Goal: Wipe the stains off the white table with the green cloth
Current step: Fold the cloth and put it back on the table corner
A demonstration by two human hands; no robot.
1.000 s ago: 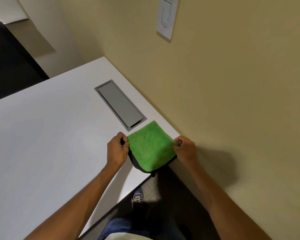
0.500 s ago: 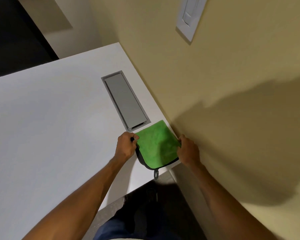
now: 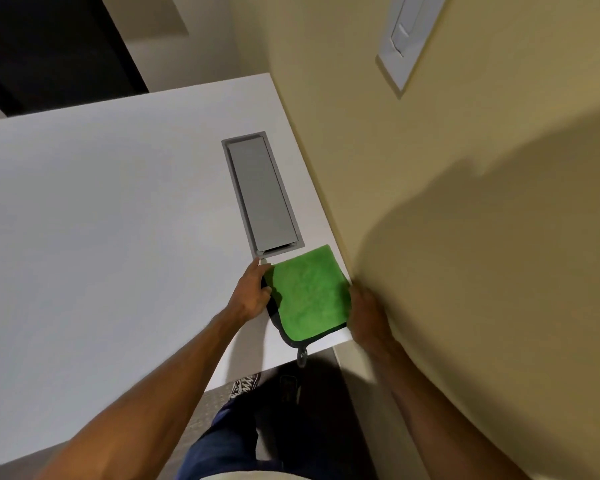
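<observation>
While you stand at the near right corner of the white table (image 3: 101, 220), the only view, from your head, looks down on a folded green microfibre cloth with a dark hem (image 3: 309, 294) lying flat there, between the grey rectangular cable-hatch lid (image 3: 262, 194) set into the top and the table's near edge. A small dark loop on the cloth hangs over that edge. The cloth sits tight into the corner, against the yellow wall (image 3: 465, 237), probably so that you can square it into a pad before wiping.

Your left hand (image 3: 252, 294) pinches the cloth's left edge, thumb and fingers closed on the hem, wrist straight, forearm crossing the table from the near edge. Your right hand (image 3: 364, 313) is at the cloth's right edge, squeezed between table and wall, knuckles up; it appears to clasp that edge, though the fingertips are hidden. No stains show on the white surface from here, so I judge the wiping is yet to begin.
</observation>
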